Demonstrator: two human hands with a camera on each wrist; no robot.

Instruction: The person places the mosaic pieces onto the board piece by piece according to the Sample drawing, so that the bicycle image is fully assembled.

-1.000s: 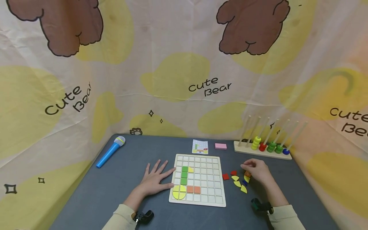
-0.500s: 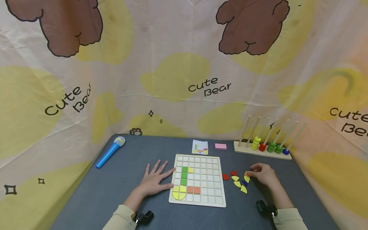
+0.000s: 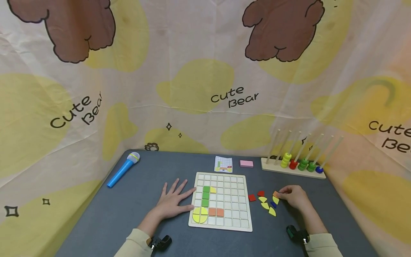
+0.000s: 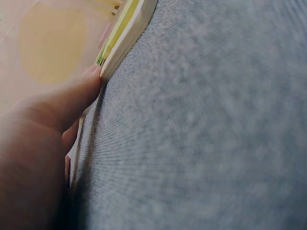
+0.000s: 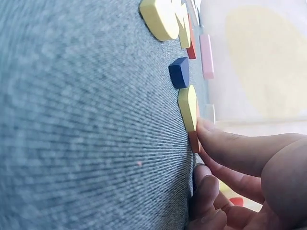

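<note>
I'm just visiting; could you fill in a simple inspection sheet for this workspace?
Surface: dark grey table.
Job's things: grid board partly filled with coloured tiles; loose pieces to its right; printed card behind it.
Clutter: toy microphone, pink block, peg stand with coloured rings.
Left hand: spread, touching the grid board's left edge.
Right hand: touching an orange piece, apparently pinching it.
Cables: nothing seen.
Surroundings: backdrop with "Cute Bear" lettering.
</note>
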